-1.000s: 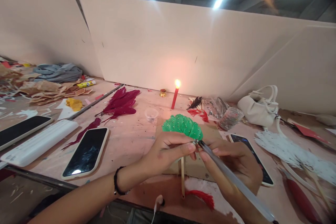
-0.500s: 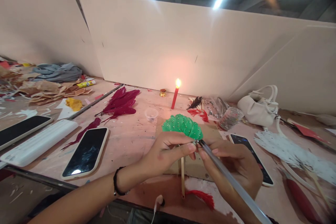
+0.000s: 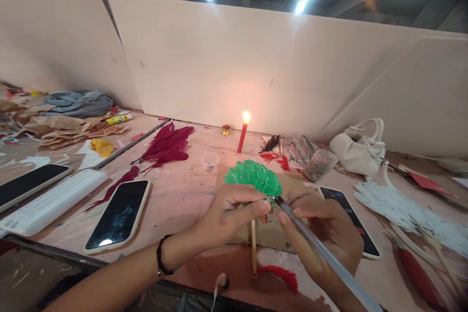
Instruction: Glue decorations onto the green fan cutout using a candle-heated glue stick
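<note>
My left hand, a black cord on its wrist, is closed on a small green fan dotted with pearly beads. The fan's thin wooden handle hangs below the fingers, near a red tassel. In my right hand is a long translucent glue stick with a dark tip. That tip meets my left thumb and fingertip, where something small and shiny shows at the fan's lower edge. Brown cardboard lies beneath both hands.
A lit red candle stands behind the fan. Dark red feathers and a phone lie left. To the right are a cup of small bits, a white bag, another phone, a white feather fan and red-handled pliers.
Both hands stay close together at the fan's lower edge. The dark tip of the glue stick has shifted very slightly left and down. The view has moved a little.
</note>
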`<action>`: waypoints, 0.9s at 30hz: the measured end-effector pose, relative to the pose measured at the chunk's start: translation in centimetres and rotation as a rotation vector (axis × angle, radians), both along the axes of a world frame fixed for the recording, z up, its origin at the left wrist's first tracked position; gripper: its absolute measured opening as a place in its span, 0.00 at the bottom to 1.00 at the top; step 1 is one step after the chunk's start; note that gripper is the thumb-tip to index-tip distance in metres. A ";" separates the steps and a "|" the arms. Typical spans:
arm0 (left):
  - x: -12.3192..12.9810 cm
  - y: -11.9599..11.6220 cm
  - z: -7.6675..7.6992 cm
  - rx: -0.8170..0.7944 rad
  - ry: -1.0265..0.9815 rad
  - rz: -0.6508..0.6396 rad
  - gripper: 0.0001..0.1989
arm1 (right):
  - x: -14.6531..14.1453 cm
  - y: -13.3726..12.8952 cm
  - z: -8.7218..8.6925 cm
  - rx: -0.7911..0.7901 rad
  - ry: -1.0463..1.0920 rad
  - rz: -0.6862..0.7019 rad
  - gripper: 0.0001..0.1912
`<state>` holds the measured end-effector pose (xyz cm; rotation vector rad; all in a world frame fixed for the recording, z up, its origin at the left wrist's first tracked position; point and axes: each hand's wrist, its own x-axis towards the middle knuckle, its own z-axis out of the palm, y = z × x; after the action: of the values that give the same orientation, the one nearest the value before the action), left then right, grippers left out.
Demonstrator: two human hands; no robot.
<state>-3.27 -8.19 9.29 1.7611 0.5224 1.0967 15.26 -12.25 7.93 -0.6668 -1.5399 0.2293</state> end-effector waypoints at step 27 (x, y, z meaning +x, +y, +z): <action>0.2 0.2 -0.3 0.036 0.080 0.057 0.25 | 0.2 0.0 0.5 -0.016 0.064 -0.045 0.11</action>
<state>-3.05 -7.97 9.01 1.8372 0.6079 1.0842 15.43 -12.25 8.47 -0.6996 -1.4614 0.2270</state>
